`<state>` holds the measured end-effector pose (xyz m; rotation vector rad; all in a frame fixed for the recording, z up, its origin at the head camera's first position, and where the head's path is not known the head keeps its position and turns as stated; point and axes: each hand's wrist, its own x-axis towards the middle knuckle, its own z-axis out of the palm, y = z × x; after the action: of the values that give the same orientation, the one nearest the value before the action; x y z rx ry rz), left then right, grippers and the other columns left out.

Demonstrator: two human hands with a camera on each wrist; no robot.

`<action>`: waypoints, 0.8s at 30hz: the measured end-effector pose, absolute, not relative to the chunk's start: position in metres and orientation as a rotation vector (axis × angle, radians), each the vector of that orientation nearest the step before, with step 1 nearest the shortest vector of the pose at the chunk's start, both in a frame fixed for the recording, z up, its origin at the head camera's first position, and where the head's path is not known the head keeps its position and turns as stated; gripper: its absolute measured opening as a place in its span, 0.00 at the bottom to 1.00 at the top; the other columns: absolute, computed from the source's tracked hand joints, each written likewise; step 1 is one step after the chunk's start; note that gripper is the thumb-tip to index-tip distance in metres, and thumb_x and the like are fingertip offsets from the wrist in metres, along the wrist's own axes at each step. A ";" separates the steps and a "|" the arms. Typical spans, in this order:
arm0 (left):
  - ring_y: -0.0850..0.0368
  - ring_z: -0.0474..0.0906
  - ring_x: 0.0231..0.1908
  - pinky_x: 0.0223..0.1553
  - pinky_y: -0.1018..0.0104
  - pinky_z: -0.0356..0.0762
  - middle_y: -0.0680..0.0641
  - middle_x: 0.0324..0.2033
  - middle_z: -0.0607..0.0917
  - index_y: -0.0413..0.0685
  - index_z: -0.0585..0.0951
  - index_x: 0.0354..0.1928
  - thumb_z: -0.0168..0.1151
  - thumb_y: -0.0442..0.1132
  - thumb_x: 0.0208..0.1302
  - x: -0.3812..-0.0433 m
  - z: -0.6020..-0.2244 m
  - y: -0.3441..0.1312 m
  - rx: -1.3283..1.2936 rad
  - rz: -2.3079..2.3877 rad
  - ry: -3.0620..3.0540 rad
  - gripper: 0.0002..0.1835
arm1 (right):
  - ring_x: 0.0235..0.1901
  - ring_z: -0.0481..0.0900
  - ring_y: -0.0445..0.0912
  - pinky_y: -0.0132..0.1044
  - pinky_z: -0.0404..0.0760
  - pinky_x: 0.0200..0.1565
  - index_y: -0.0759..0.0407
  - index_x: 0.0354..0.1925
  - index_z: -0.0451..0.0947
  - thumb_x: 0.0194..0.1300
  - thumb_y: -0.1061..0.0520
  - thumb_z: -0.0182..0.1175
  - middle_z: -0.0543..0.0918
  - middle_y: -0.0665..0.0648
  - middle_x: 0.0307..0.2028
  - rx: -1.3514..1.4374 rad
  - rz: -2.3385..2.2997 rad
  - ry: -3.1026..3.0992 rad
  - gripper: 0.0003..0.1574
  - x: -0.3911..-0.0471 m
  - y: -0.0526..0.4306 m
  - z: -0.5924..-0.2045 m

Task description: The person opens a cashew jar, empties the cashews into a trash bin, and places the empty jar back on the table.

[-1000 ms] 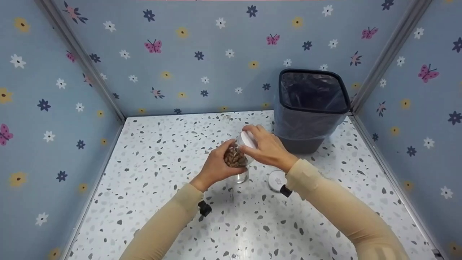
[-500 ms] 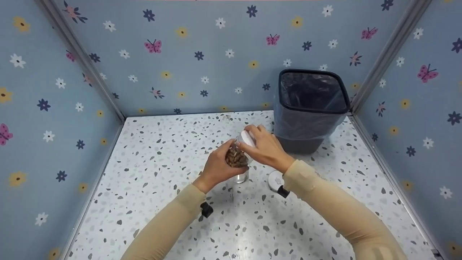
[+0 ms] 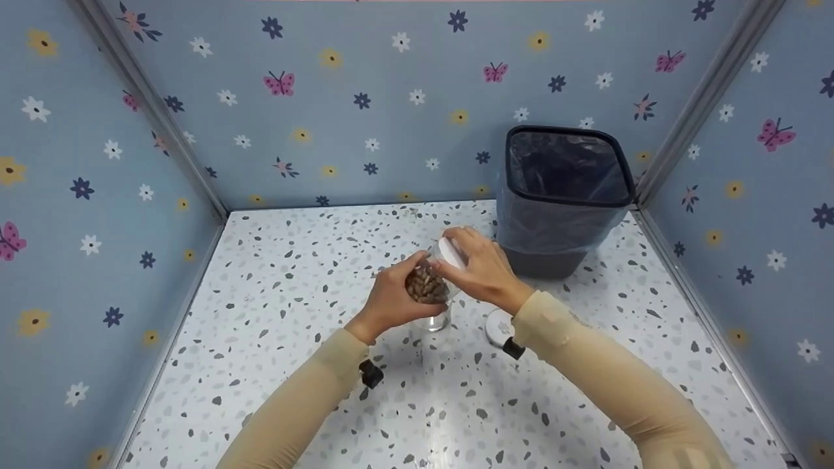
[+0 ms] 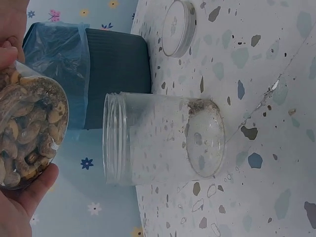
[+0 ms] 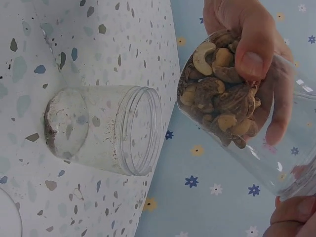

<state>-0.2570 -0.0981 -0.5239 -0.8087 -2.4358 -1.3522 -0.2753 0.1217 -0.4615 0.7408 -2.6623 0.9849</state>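
This looks like a small booth or cubicle; whether it sits within a home, lab or workshop cannot be told. Flat pale-blue panels printed with white, yellow and navy flowers and pink butterflies (image 3: 391, 127) stand on three sides, meeting at straight grey metal corner strips (image 3: 705, 104). A white, stone-speckled tabletop (image 3: 280, 299) fills the space between them, and a dark grey plastic bin (image 3: 546, 264) with a translucent bag liner (image 3: 554, 228) stands directly on it.
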 end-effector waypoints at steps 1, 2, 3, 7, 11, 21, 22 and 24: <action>0.48 0.88 0.52 0.54 0.53 0.90 0.40 0.57 0.89 0.40 0.76 0.74 0.88 0.46 0.49 -0.257 -0.523 -0.099 -0.813 -1.353 -2.440 0.50 | 0.40 0.83 0.56 0.50 0.83 0.40 0.56 0.65 0.80 0.66 0.28 0.59 0.85 0.60 0.53 0.748 0.986 -2.658 0.43 -0.275 0.122 -0.461; 0.48 0.88 0.53 0.55 0.53 0.90 0.40 0.58 0.89 0.40 0.76 0.74 0.88 0.46 0.49 -0.257 -0.523 -0.099 -0.818 -1.356 -2.444 0.50 | 0.40 0.83 0.56 0.51 0.83 0.40 0.55 0.65 0.80 0.66 0.28 0.59 0.85 0.60 0.53 0.755 0.985 -2.656 0.43 -0.275 0.122 -0.461; 0.48 0.88 0.53 0.55 0.53 0.90 0.40 0.58 0.89 0.40 0.76 0.74 0.88 0.47 0.49 -0.257 -0.523 -0.099 -0.821 -1.360 -2.447 0.50 | 0.40 0.83 0.56 0.51 0.83 0.41 0.55 0.65 0.80 0.66 0.28 0.59 0.85 0.60 0.53 0.761 0.985 -2.654 0.43 -0.274 0.122 -0.461; 0.49 0.88 0.52 0.55 0.54 0.90 0.40 0.57 0.89 0.40 0.76 0.75 0.89 0.48 0.49 -0.258 -0.523 -0.101 -0.833 -1.382 -2.451 0.51 | 0.41 0.83 0.56 0.50 0.84 0.41 0.53 0.66 0.79 0.66 0.27 0.59 0.85 0.60 0.56 0.791 0.981 -2.654 0.43 -0.273 0.122 -0.459; 0.51 0.87 0.51 0.54 0.56 0.90 0.43 0.56 0.90 0.43 0.77 0.74 0.89 0.48 0.50 -0.258 -0.522 -0.105 -0.868 -1.428 -2.458 0.50 | 0.40 0.82 0.55 0.49 0.83 0.41 0.52 0.67 0.78 0.68 0.28 0.58 0.84 0.60 0.56 0.865 0.942 -2.657 0.42 -0.273 0.124 -0.458; 0.52 0.86 0.56 0.58 0.54 0.89 0.45 0.61 0.88 0.47 0.75 0.77 0.88 0.47 0.52 -0.261 -0.518 -0.113 -0.934 -1.484 -2.486 0.49 | 0.37 0.75 0.51 0.44 0.79 0.38 0.47 0.73 0.74 0.69 0.25 0.62 0.77 0.61 0.53 1.095 0.964 -2.699 0.46 -0.280 0.135 -0.449; 0.52 0.85 0.57 0.58 0.53 0.88 0.45 0.62 0.87 0.47 0.75 0.77 0.88 0.46 0.52 -0.261 -0.518 -0.113 -0.939 -1.485 -2.487 0.49 | 0.39 0.75 0.51 0.44 0.79 0.39 0.46 0.74 0.73 0.69 0.25 0.63 0.77 0.61 0.53 1.114 0.978 -2.713 0.46 -0.280 0.136 -0.448; 0.52 0.85 0.58 0.60 0.53 0.88 0.46 0.62 0.87 0.48 0.75 0.77 0.88 0.45 0.52 -0.262 -0.518 -0.114 -0.952 -1.499 -2.487 0.49 | 0.41 0.75 0.50 0.43 0.80 0.41 0.43 0.75 0.72 0.68 0.27 0.66 0.76 0.60 0.55 1.152 0.993 -2.745 0.46 -0.281 0.138 -0.446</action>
<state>-0.2617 -0.1142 -0.5182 -0.9523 -2.4874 -1.4989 -0.2815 0.1383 -0.4458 1.1522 -2.7452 0.9932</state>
